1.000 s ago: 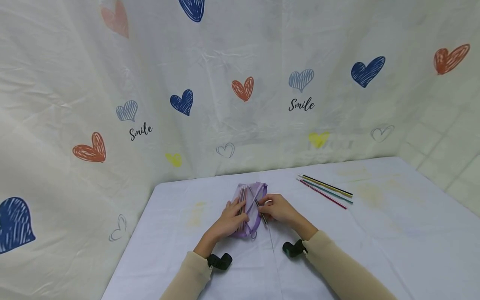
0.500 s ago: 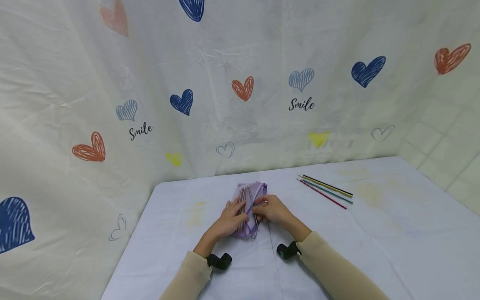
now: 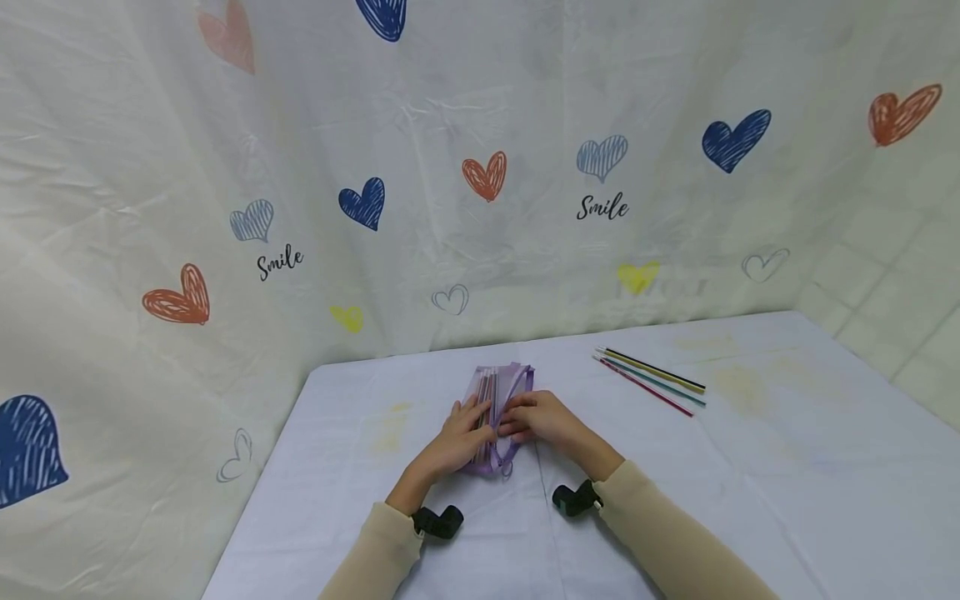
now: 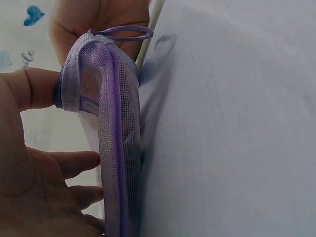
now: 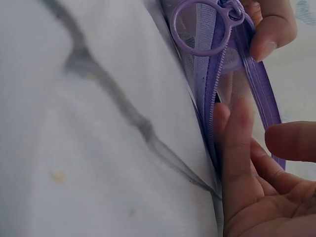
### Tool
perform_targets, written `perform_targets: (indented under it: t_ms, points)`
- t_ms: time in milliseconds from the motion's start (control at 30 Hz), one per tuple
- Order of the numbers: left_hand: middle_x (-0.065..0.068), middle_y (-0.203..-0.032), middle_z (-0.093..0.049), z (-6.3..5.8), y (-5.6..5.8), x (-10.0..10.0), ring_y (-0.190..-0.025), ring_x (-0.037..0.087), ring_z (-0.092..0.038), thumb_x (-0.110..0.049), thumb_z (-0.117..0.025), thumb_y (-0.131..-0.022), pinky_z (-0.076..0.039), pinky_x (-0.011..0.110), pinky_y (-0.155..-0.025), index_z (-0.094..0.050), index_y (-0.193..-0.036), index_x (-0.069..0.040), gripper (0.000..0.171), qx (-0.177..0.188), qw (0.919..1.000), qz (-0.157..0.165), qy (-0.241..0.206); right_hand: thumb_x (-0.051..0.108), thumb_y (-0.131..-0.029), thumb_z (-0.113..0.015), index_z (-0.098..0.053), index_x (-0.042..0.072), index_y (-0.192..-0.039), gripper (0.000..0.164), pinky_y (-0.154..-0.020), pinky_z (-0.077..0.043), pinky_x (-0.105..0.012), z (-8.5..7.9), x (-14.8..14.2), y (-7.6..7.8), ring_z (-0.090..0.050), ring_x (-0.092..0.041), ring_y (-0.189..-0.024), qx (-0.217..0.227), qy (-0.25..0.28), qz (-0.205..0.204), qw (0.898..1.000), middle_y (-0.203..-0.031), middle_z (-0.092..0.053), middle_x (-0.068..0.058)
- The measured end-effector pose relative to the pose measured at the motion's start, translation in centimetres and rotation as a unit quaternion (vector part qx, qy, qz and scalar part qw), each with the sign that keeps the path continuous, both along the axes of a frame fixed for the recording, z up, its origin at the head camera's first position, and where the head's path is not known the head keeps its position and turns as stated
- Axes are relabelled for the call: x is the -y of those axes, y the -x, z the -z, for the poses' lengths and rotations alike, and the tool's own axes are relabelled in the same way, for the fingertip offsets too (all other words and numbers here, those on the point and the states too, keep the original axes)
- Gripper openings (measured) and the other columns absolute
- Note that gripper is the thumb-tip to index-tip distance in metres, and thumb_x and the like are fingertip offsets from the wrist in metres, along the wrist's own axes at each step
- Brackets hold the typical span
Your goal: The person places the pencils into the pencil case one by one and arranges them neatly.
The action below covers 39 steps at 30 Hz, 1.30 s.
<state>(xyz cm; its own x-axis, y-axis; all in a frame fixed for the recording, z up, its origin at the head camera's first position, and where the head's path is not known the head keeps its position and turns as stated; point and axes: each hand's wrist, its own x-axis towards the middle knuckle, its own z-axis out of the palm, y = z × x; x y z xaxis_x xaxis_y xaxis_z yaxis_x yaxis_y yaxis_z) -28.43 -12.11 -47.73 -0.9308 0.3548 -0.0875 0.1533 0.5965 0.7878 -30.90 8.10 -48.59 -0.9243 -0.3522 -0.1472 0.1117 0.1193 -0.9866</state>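
Observation:
A purple mesh zip pouch [image 3: 517, 379] lies on the white cloth with several pencils [image 3: 487, 385] showing through it. My left hand [image 3: 456, 437] rests on its left side, fingers extended. In the left wrist view the thumb [image 4: 39, 89] touches the raised edge of the pouch's mouth. My right hand [image 3: 551, 421] reaches into the unzipped side. Its straight fingers [image 5: 239, 148] are inside the opening, while the thumb [image 5: 296, 141] stays outside by the purple edge. No pencil shows in this hand now. A purple ring pull [image 5: 200, 53] hangs from the zipper.
Several loose pencils lie at the back right: a black one [image 3: 660, 372], a yellow one, a teal one [image 3: 675, 394] and a red one [image 3: 651, 390]. Behind the white-covered table [image 3: 787, 467] hangs a curtain [image 3: 525, 250] printed with hearts.
My right hand has moved left into the pouch, and the dark pencil it held has gone out of sight inside. The left hand keeps its place on the pouch.

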Motion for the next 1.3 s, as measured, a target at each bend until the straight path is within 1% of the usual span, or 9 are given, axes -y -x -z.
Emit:
perform_targets:
  t_ms: [167, 333, 433, 567, 700, 800, 1000, 1133, 1300]
  points:
    - [0.015, -0.172, -0.017, 0.0, 0.0, 0.0, -0.158, 0.047, 0.001, -0.036, -0.056, -0.086, -0.006, 0.075, -0.119, -0.038, -0.159, -0.011, 0.079, -0.001, 1.0000, 0.001, 0.001, 0.005, -0.101, -0.050, -0.054, -0.014, -0.129, 0.034, -0.085, -0.061, -0.033, -0.1, -0.1, 0.0, -0.074, -0.021, -0.098, 0.029, 0.036, -0.019, 0.999, -0.114, -0.072, -0.020]
    - [0.014, -0.172, -0.017, -0.1, 0.0, 0.0, -0.158, 0.047, 0.002, -0.036, -0.056, -0.087, -0.004, 0.075, -0.119, -0.038, -0.159, -0.011, 0.079, 0.000, 1.0000, 0.000, 0.000, 0.004, -0.102, -0.047, -0.035, -0.013, -0.143, 0.046, -0.094, -0.059, -0.035, -0.2, -0.3, -0.2, -0.071, -0.020, -0.102, 0.067, 0.078, -0.040, 0.994, -0.111, -0.067, -0.016]
    - [0.012, -0.173, -0.016, -0.2, -0.1, -0.1, -0.159, 0.045, 0.003, -0.037, -0.055, -0.088, -0.003, 0.075, -0.119, -0.037, -0.160, -0.012, 0.078, 0.003, 1.0000, -0.002, 0.000, 0.003, -0.102, -0.046, -0.028, -0.012, -0.148, 0.051, -0.096, -0.058, -0.034, -0.3, -0.4, -0.2, -0.069, -0.018, -0.102, 0.080, 0.092, -0.051, 0.991, -0.109, -0.065, -0.013]
    - [0.012, -0.173, -0.015, -0.1, -0.1, -0.1, -0.159, 0.045, 0.003, -0.037, -0.055, -0.088, -0.002, 0.074, -0.120, -0.037, -0.160, -0.013, 0.077, 0.001, 1.0000, -0.003, 0.001, 0.004, -0.102, -0.047, -0.029, -0.012, -0.148, 0.052, -0.095, -0.058, -0.034, -0.4, -0.7, -0.1, -0.071, -0.021, -0.104, 0.082, 0.097, -0.049, 0.991, -0.115, -0.067, -0.017]
    - [0.016, -0.172, -0.016, 0.0, -0.1, -0.1, -0.158, 0.047, 0.001, -0.035, -0.055, -0.089, -0.004, 0.076, -0.119, -0.038, -0.159, -0.011, 0.076, -0.002, 1.0000, 0.000, -0.002, 0.004, -0.102, -0.048, -0.034, -0.012, -0.146, 0.049, -0.094, -0.059, -0.035, -0.7, -1.3, 0.0, -0.072, -0.031, -0.112, 0.080, 0.084, -0.029, 0.993, -0.128, -0.067, -0.028]
    - [0.014, -0.172, -0.015, -0.1, -0.1, -0.1, -0.159, 0.045, 0.002, -0.034, -0.056, -0.090, -0.004, 0.073, -0.121, -0.037, -0.160, -0.012, 0.076, 0.002, 1.0000, 0.000, 0.006, 0.005, -0.102, -0.047, -0.038, -0.012, -0.144, 0.046, -0.093, -0.059, -0.035, -1.1, -2.1, 0.1, -0.072, -0.033, -0.115, 0.076, 0.065, -0.008, 0.995, -0.132, -0.065, -0.030]
    - [0.016, -0.172, -0.015, 0.0, 0.0, -0.1, -0.158, 0.046, 0.002, -0.032, -0.056, -0.089, -0.004, 0.073, -0.121, -0.037, -0.159, -0.010, 0.076, -0.001, 1.0000, 0.000, 0.007, 0.009, -0.102, -0.050, -0.047, -0.011, -0.139, 0.042, -0.092, -0.060, -0.038, -2.4, -4.0, 0.1, -0.074, -0.029, -0.105, 0.039, 0.002, 0.022, 0.999, -0.125, -0.069, -0.029]
    - [0.019, -0.172, -0.015, 0.0, -0.1, -0.1, -0.158, 0.048, 0.002, -0.032, -0.055, -0.087, -0.003, 0.074, -0.120, -0.037, -0.159, -0.008, 0.078, -0.003, 1.0000, 0.003, 0.000, 0.010, -0.101, -0.052, -0.048, -0.011, -0.135, 0.040, -0.090, -0.060, -0.040, -2.8, -5.6, -0.2, -0.075, -0.028, -0.100, -0.017, -0.054, 0.031, 0.998, -0.119, -0.070, -0.030]
    - [0.015, -0.172, -0.014, 0.4, 0.1, 0.1, -0.159, 0.046, 0.003, -0.034, -0.056, -0.088, -0.003, 0.073, -0.120, -0.037, -0.160, -0.011, 0.078, 0.000, 1.0000, 0.005, -0.001, 0.012, -0.102, -0.054, -0.048, -0.010, -0.133, 0.038, -0.087, -0.061, -0.041, -2.7, -8.1, -0.5, -0.073, -0.033, -0.101, -0.089, -0.098, 0.027, 0.991, -0.117, -0.069, -0.031]
